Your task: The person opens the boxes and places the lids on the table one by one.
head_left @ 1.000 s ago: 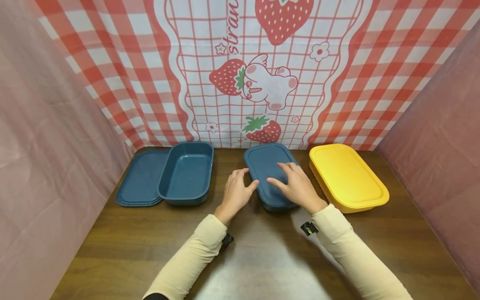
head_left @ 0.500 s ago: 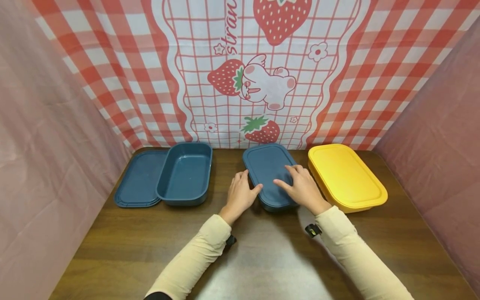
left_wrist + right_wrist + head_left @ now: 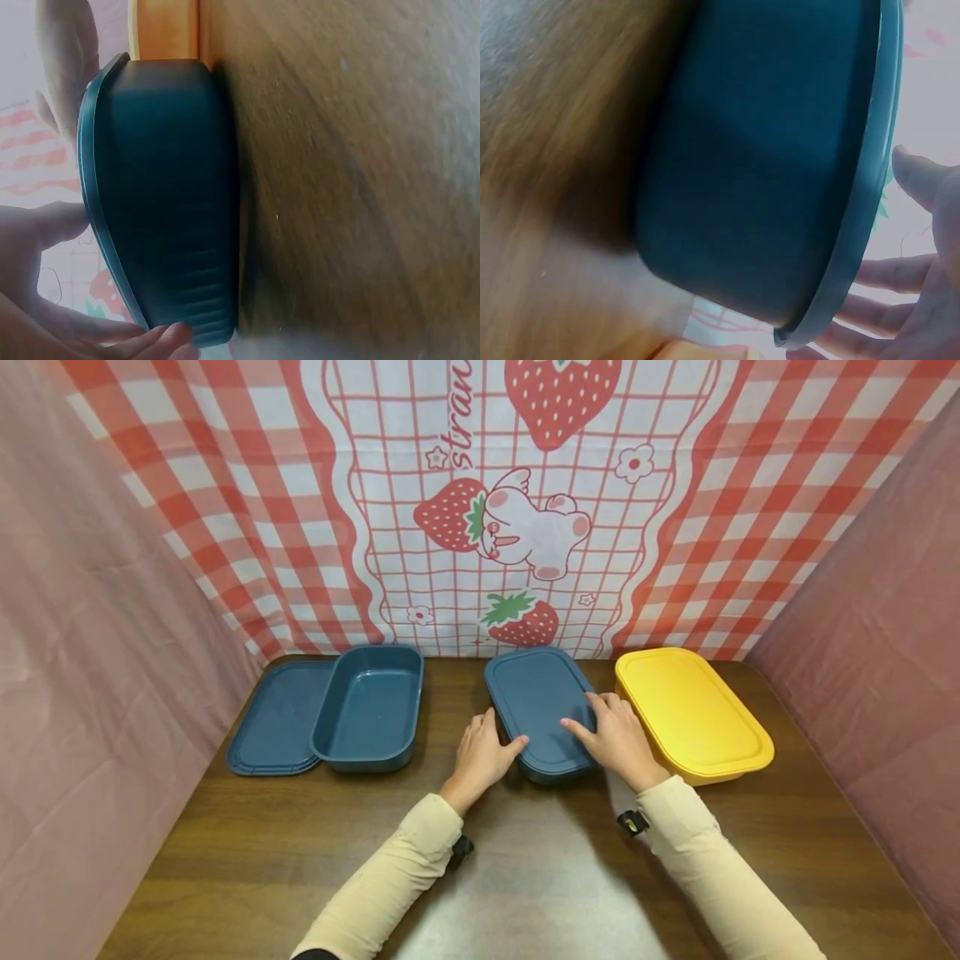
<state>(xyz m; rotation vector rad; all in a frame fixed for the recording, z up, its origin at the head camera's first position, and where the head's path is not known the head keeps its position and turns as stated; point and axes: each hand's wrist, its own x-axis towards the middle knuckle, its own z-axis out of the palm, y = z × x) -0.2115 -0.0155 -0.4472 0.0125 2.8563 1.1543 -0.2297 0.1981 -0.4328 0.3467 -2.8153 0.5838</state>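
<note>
A dark wooden table [image 3: 525,877] carries four things along its 12 o'clock edge. From 9 to 3 o'clock: a loose blue lid [image 3: 273,722], an open blue box [image 3: 371,706] overlapping it, a lidded blue box [image 3: 536,702], a lidded yellow box [image 3: 690,710].

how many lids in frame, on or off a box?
3. One blue lid lies loose at far left, beside the open blue box. One blue lid sits on the middle box between both hands. One yellow lid sits on the right box. None seem hidden.
</note>
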